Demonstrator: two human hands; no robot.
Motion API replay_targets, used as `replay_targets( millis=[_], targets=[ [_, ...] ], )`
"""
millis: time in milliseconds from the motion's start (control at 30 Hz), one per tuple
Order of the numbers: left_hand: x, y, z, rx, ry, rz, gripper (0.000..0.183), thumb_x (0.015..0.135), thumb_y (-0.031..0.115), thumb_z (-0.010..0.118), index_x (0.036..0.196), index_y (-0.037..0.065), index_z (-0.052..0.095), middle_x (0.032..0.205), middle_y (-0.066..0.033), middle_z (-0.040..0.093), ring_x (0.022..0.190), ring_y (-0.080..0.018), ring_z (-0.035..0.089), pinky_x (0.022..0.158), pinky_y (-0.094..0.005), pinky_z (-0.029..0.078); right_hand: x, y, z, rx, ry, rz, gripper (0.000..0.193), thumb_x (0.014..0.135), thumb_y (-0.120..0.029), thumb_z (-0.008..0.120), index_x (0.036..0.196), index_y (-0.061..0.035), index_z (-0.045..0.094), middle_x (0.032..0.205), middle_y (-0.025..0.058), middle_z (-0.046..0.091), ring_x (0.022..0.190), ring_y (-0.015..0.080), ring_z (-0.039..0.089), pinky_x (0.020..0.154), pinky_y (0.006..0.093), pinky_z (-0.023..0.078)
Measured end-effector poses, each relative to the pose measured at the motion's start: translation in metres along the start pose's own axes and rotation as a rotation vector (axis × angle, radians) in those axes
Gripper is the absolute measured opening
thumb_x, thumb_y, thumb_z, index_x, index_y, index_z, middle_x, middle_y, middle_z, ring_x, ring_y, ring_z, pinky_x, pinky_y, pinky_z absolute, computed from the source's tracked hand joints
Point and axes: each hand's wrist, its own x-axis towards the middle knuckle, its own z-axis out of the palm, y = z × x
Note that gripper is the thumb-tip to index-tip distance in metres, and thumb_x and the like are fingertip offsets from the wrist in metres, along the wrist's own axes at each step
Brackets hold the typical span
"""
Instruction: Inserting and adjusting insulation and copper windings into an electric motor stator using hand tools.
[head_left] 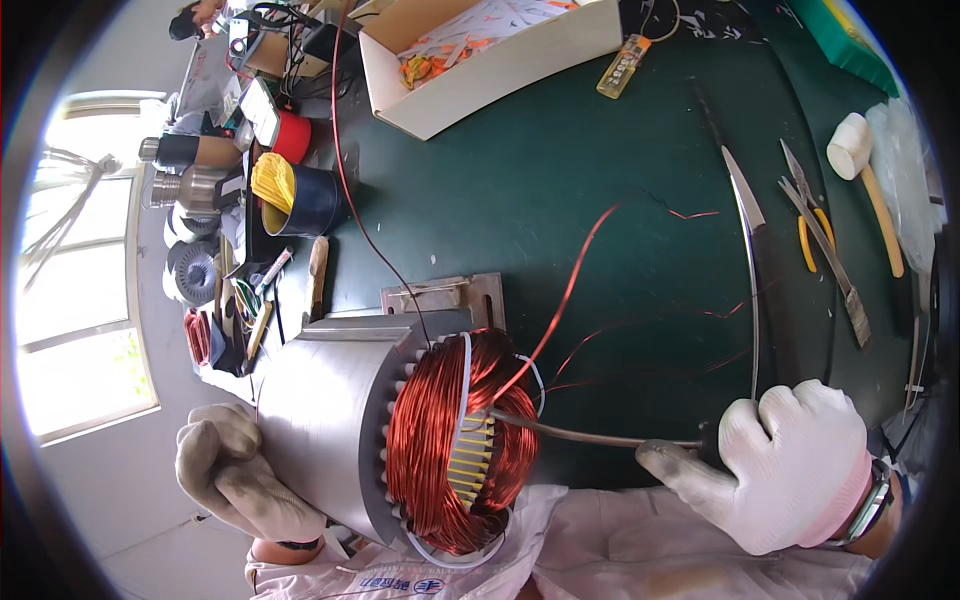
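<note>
A motor stator (325, 415) lies on its side in front of me, its grey metal body to the left. Copper windings (430, 450) bulge from its right end, with white cord around them and yellow strips inside the bore. My left hand (230, 475), in a white glove, is curled against the stator's left end; some fingertips are hidden. In my gloved right hand (785, 465) is a thin metal rod tool (590, 437), index finger stretched along it. Its far tip touches the inner side of the windings. A red sleeved lead (570, 290) rises from the coil.
A metal plate (490, 295) stands behind the stator. Scissors (810, 210), a long blade (742, 190) and a white-headed mallet (850, 148) lie at right. A white box (500, 75) of strips is at the back. A dark cup (305, 200) of yellow strips stands left.
</note>
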Motion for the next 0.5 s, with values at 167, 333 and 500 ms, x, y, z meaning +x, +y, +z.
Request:
replay_targets(
  millis=[167, 333, 500],
  targets=[
    [0.008, 0.021, -0.01, 0.109, -0.056, 0.022, 0.053, 0.112, 0.041, 0.05, 0.147, 0.002, 0.047, 0.101, -0.0054, 0.046, 0.094, -0.0156, 0.043, 0.085, -0.034, 0.039, 0.028, -0.013, 0.018, 0.151, 0.141, -0.019, 0.026, 0.077, -0.035, 0.079, 0.101, -0.0277, 0.083, 0.068, -0.0006, 0.041, 0.052, 0.0143, 0.042, 0.047, 0.0314, 0.031],
    [0.002, 0.003, 0.007, -0.012, 0.018, -0.004, 0.055, 0.111, 0.04, 0.051, 0.147, -0.001, 0.045, 0.101, -0.0043, 0.044, 0.093, -0.0151, 0.042, 0.084, -0.0325, 0.037, 0.067, -0.035, 0.044, 0.135, 0.324, -0.054, 0.025, 0.083, -0.036, 0.078, 0.085, -0.011, 0.078, 0.059, 0.0053, 0.054, 0.048, 0.0192, 0.056, 0.039, 0.0334, 0.041],
    [0.005, 0.006, 0.007, 0.003, 0.009, -0.079, 0.055, 0.112, 0.037, 0.047, 0.147, -0.007, 0.044, 0.094, -0.0006, 0.041, 0.09, -0.0128, 0.04, 0.083, -0.0304, 0.035, 0.073, -0.033, 0.046, 0.327, 0.289, -0.033, 0.015, 0.089, -0.028, 0.072, 0.094, -0.0154, 0.079, 0.067, 0.0056, 0.059, 0.055, 0.0208, 0.062, 0.041, 0.0347, 0.05]
  ],
)
